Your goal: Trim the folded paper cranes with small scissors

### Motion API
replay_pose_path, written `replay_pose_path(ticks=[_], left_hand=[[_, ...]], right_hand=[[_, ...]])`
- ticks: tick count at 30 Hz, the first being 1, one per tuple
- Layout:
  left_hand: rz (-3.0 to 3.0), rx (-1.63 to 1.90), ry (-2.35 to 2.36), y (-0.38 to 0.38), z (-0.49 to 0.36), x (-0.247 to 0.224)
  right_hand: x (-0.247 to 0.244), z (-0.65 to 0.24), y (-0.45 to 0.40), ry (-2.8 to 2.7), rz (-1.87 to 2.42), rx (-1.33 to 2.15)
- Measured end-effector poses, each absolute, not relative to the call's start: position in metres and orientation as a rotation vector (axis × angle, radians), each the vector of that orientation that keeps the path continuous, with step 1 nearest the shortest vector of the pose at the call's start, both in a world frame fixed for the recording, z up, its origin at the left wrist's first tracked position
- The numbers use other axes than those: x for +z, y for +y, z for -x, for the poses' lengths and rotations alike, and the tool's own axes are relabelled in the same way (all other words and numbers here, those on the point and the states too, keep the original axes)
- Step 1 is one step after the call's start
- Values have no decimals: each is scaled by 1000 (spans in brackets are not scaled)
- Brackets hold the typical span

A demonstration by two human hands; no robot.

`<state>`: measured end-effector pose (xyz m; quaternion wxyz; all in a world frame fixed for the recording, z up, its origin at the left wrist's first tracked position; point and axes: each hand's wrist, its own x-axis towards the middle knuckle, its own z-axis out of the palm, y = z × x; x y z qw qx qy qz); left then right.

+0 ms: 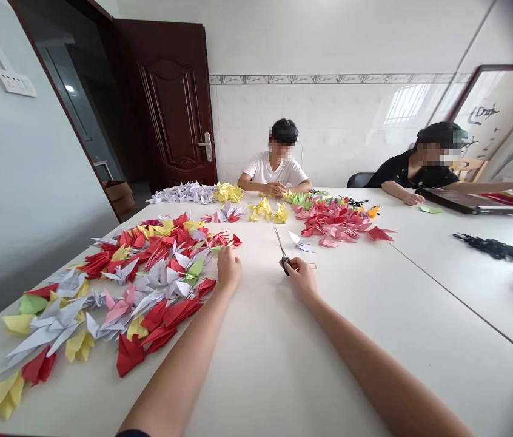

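Note:
Black-handled scissors are in my right hand, fingers curled round the handles and the thin blades pointing away from me, slightly apart. My left hand is closed at the right edge of a big pile of folded paper cranes in red, white, yellow, green and pink. Its fingertips are hidden, so what they pinch cannot be made out; a red crane shows just beyond them. A single white paper crane lies right of the scissor blades. Beside my right hand is a small pink outline on the table.
Pink and red cranes are heaped ahead on the white table. Yellow cranes and white cranes lie farther back. A person sits opposite; another sits right by a laptop. A black bundle lies right.

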<state>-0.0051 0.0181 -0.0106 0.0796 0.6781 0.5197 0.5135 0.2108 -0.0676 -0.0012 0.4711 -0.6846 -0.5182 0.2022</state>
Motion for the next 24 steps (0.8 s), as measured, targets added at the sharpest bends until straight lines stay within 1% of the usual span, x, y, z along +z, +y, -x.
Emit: replay_pose_path(ticks=[3,8,10,14,17,24], left_hand=[[-2210,1448,1552,15,0,-10],[-2459,1162,1392,17,-11,-10],[-2402,1127,1507,20,-13,-12],[-2179,1197,1865,23,-14,-13],[-2157,1190,1960,19,-15,-11],[-2181,687,2117,21,-13,-2]], right_hand=[[-1,-211,-67,-1287,1684,509],[-3,-211,-67,-1313,1667,504],[-3,-211,-67,-1315,1666,513],[-2,-210,-67,-1326,1674,510],[-3,-210,-66,-1338,1677,503],[-6,-210,-65,-1361,1675,478]])
